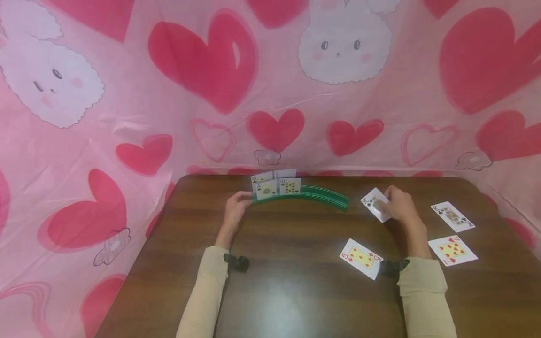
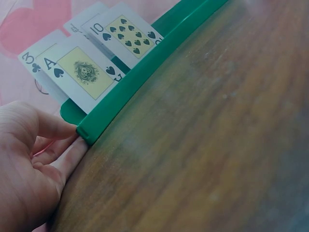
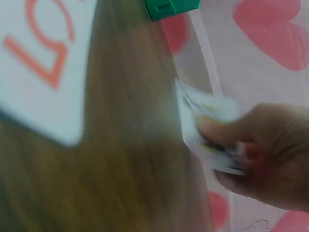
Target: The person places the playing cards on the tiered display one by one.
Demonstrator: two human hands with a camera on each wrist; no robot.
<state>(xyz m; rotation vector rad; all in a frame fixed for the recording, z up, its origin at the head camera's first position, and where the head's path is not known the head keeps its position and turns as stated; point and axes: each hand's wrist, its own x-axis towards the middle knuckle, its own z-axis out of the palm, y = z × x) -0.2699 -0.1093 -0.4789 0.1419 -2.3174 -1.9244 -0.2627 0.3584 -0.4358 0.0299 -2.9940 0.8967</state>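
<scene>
The left hand (image 1: 237,205) is pinching the left end of a green curved card holder (image 1: 313,193), which is lying near the desk's (image 1: 270,291) far edge. The right hand (image 1: 401,205) is gripping a playing card (image 1: 372,199) between thumb and fingers (its face is blurring in the right wrist view, so I cannot tell its rank). That card is sitting just beyond the holder's right end, toward the far edge.

In the holder's left half, the ace of spades (image 2: 87,75) and ten of spades (image 2: 128,38) are standing in front; the three of clubs (image 2: 46,49) and a partly hidden card (image 1: 286,173) are showing behind them.

A black-suited king (image 1: 453,217) is lying face up near the desk's far right corner, with the seven of hearts (image 1: 453,251) resting below it along the right edge. The five of diamonds (image 1: 360,258) is lying just beside the right wrist.
</scene>
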